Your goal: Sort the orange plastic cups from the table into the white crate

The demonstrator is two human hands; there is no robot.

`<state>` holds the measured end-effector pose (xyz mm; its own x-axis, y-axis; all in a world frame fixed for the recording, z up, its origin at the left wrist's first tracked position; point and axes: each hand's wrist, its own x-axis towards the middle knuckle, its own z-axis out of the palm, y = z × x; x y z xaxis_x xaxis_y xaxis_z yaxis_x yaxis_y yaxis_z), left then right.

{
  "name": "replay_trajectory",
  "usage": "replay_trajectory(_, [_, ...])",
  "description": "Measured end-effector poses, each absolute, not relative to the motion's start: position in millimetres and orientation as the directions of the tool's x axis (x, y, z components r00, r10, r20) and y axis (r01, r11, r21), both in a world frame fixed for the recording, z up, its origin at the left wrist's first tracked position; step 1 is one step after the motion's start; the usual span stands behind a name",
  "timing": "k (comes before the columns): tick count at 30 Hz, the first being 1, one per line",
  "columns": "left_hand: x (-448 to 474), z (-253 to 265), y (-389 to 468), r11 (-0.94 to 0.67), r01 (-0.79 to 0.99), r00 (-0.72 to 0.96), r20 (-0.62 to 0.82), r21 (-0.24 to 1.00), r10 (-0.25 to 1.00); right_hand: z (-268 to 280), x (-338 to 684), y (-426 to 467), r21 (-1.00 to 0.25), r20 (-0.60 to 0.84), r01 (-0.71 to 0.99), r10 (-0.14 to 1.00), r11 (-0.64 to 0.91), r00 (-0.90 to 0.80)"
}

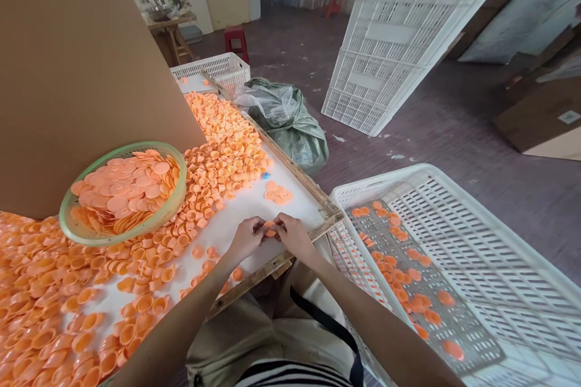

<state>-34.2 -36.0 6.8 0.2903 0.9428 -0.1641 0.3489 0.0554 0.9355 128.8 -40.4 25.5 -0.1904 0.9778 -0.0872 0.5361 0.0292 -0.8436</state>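
Note:
Between the fingertips of both hands is a small orange plastic piece (pixel 270 229), above the white tabletop near its front corner. My left hand (pixel 249 236) pinches it from the left, and my right hand (pixel 293 234) pinches it from the right. Fingers cover part of the piece, so I cannot tell whether it is one part or two. Just beyond the hands lies a small group of flat orange discs (pixel 278 193), with a small blue item (pixel 265 176) beside it. Many orange cup-shaped pieces (pixel 200 187) are heaped to the left.
A green basket (pixel 181 193) full of orange discs rests on the heap, against a large cardboard sheet (pixel 91 72). At right, a white crate (pixel 431 172) holds scattered orange pieces. A wooden edge (pixel 290 166) borders the table. Stacked white crates (pixel 385 54) and a green sack (pixel 299 139) stand beyond.

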Motion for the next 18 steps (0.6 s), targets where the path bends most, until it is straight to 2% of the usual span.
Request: replay_trajectory(18, [-34.2, 11.4, -32.0, 0.107, 0.330, 0.320, -0.218, 0.938, 0.922, 18.6, 127.2, -34.6, -0.815, -0.171, 0.577, 0.976, -0.063, -0.135])
